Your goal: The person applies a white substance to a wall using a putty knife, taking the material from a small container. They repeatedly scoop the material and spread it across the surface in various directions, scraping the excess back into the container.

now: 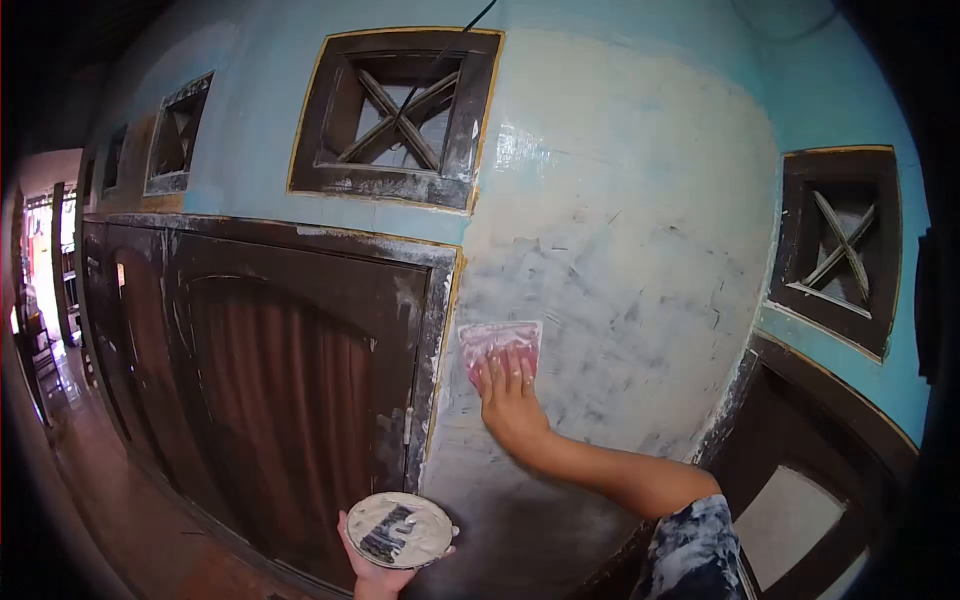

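Note:
My right hand (510, 395) is closed on a pinkish, flat putty spreader (505, 334) smeared with white. Its fingers lie over the face of the spreader, which is against the wall (610, 300) just right of the door frame. Grey-white filler with dark streaks covers this part of the wall. Low in view, my left hand (375, 572) holds up a round, shallow dish (440, 530) from beneath, fingers around its rim. Creamy white putty (418, 520) lies in the dish, with a dark scraped patch in the middle.
A dark wooden door (300, 340) with a curtained panel stands left of the filler. Above it is a framed vent (395, 120) with crossed slats and a hanging cable (440, 68). At right are another vent (838, 240) and dark frame (810, 410). A tiled floor (120, 480) runs left.

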The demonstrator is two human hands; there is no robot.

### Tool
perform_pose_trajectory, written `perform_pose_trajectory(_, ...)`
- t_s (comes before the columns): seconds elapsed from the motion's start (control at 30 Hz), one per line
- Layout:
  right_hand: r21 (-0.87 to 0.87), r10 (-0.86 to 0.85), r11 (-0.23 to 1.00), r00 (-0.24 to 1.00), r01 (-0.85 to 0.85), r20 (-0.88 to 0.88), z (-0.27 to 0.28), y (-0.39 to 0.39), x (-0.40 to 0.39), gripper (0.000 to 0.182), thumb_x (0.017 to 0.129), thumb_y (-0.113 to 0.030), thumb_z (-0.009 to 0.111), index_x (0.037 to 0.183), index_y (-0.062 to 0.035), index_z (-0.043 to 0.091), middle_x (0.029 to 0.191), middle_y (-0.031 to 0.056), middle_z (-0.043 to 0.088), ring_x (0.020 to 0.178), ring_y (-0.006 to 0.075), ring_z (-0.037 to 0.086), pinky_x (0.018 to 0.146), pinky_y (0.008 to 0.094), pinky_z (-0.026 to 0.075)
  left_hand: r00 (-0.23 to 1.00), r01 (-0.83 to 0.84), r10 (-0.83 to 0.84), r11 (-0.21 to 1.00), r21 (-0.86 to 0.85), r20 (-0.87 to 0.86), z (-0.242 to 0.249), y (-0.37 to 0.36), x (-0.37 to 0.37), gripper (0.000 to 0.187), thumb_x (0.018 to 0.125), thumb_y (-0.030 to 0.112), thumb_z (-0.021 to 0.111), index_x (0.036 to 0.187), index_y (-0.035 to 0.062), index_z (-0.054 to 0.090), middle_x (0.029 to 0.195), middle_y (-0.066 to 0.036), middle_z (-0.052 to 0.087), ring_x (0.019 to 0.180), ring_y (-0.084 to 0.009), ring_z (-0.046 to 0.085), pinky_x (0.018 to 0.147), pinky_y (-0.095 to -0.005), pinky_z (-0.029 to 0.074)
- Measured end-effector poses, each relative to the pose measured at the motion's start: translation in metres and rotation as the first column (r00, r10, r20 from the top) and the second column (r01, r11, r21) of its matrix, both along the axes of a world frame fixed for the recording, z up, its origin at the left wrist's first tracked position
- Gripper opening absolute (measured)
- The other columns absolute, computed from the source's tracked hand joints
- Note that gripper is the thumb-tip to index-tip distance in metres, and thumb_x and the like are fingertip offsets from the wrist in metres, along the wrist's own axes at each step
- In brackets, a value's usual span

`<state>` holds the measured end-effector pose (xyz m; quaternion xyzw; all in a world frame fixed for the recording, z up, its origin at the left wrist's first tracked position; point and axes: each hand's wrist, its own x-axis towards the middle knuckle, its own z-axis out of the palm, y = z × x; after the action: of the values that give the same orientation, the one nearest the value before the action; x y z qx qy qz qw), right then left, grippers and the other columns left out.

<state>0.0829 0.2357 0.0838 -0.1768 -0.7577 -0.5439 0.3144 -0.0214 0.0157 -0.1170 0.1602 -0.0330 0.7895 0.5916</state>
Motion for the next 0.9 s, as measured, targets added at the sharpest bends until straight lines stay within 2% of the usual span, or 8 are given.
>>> perform_pose_trajectory(0.13,-0.128,0.046,0.991,0.996,-0.036,0.078,-0.001,-0.04,0.012,0.05,0.091,-0.014,0.055,0.135,0.0103,0.054,0.141,0.0273,0.054,0.136,0.05,0.045,0.111,0.0587,0.038,0.991,0.034,-0.035,0.999,0.007,0.126,0.006,-0.007,-0.001,0.101,0.081,0.086,0.041,0.147,0.0102,0.048,0.149,-0.025,0.046,0.13,-0.0626,0.041,0.097,-0.0854,0.028)
perform_pose_trajectory(0.17,-0.136,0.046,0.99,0.996,-0.036,0.074,0.015,-0.052,0.012,0.049,0.091,-0.014,0.055,0.134,0.0107,0.054,0.14,0.0272,0.054,0.135,0.0497,0.046,0.111,0.0584,0.039,0.997,-0.061,0.058,0.996,-0.068,-0.045,0.013,-0.01,0.001,0.098,0.08,0.087,0.04,0.143,0.0123,0.051,0.146,-0.02,0.05,0.129,-0.0546,0.046,0.095,-0.0877,0.027)
perform_pose_trajectory(0.33,0.075,0.034,0.997,0.968,-0.016,-0.25,0.157,-0.036,-0.013,0.055,0.09,-0.012,0.055,0.138,0.0117,0.047,0.138,0.0267,0.055,0.131,0.0426,0.051,0.114,0.0494,0.038,0.995,-0.036,0.031,0.998,-0.043,-0.092,0.014,-0.003,0.005,0.097,0.081,0.087,0.04,0.143,0.0131,0.052,0.146,-0.02,0.05,0.13,-0.0537,0.045,0.095,-0.0875,0.028)
perform_pose_trajectory(0.43,0.057,-0.073,0.994,0.966,0.09,-0.249,0.121,-0.002,-0.021,0.052,0.09,-0.013,0.055,0.137,0.0091,0.051,0.139,0.0247,0.055,0.131,0.045,0.05,0.112,0.0521,0.038,0.999,-0.017,0.014,0.997,-0.078,-0.036,0.015,-0.005,0.008,0.097,0.081,0.087,0.039,0.142,0.0133,0.052,0.146,-0.02,0.05,0.13,-0.0539,0.045,0.096,-0.0876,0.028)
perform_pose_trajectory(0.5,0.106,-0.08,0.989,0.982,0.099,-0.17,0.053,0.005,-0.011,0.049,0.09,-0.015,0.055,0.135,0.007,0.056,0.138,0.024,0.056,0.131,0.0471,0.05,0.111,0.0547,0.039,0.969,0.15,-0.158,0.987,0.052,0.188,0.007,-0.004,0.005,0.099,0.081,0.086,0.042,0.147,0.0118,0.048,0.15,-0.024,0.045,0.132,-0.0598,0.041,0.098,-0.0861,0.026)
perform_pose_trajectory(0.7,-0.046,0.007,0.999,0.99,0.0,0.141,-0.07,-0.027,0.045,0.046,0.09,-0.018,0.057,0.128,0.0061,0.062,0.135,0.0257,0.059,0.124,0.0464,0.056,0.109,0.0561,0.042,0.991,0.078,-0.08,0.997,0.015,0.111,0.012,-0.009,-0.003,0.099,0.081,0.085,0.041,0.147,0.0112,0.048,0.15,-0.025,0.045,0.132,-0.0601,0.041,0.097,-0.086,0.028)
perform_pose_trajectory(0.8,-0.097,0.101,0.992,0.981,-0.085,0.167,-0.039,-0.064,0.059,0.045,0.09,-0.016,0.057,0.127,0.0078,0.061,0.131,0.0259,0.061,0.122,0.0442,0.059,0.108,0.055,0.043,0.998,0.0,0.003,0.999,-0.045,0.069,0.022,-0.014,-0.007,0.098,0.081,0.084,0.042,0.146,0.0109,0.048,0.148,-0.025,0.047,0.131,-0.0595,0.042,0.093,-0.0863,0.032)
perform_pose_trajectory(0.9,-0.127,0.059,0.991,0.989,-0.042,0.134,0.091,-0.083,0.054,0.048,0.089,-0.013,0.055,0.131,0.0111,0.054,0.127,0.0298,0.062,0.121,0.042,0.06,0.108,0.0509,0.044,0.979,-0.202,0.2,0.979,-0.035,-0.047,0.029,-0.017,-0.009,0.091,0.083,0.082,0.042,0.143,0.0151,0.052,0.146,-0.017,0.052,0.128,-0.0535,0.048,0.089,-0.0871,0.033)
